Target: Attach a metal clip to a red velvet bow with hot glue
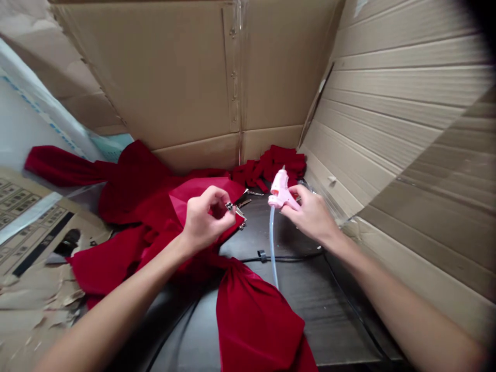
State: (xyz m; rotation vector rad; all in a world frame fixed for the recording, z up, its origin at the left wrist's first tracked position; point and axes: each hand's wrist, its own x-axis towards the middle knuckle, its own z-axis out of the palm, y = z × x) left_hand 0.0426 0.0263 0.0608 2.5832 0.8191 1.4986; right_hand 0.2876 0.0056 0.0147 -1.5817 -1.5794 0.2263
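Pinched between the thumb and forefinger of my left hand (207,217) is a small shiny metal clip (229,205), mostly covered by the fingers. My right hand (312,214) grips the handle of a pink hot glue gun (281,188), its nozzle pointing up and away. A long translucent glue stick (273,248) hangs from the gun's rear down toward the table. Beneath and behind my left hand lie large red fabric bows (135,181). Several metal clips (244,202) are scattered on the dark table (306,299) just right of that hand.
A heap of small red fabric strips (271,165) lies against the cardboard back wall (163,77). Cardboard (372,103) also stands on the right. A black cable (298,257) crosses the table. Red fabric tails (259,320) spread at the front, and a torn printed carton (34,232) is at left.
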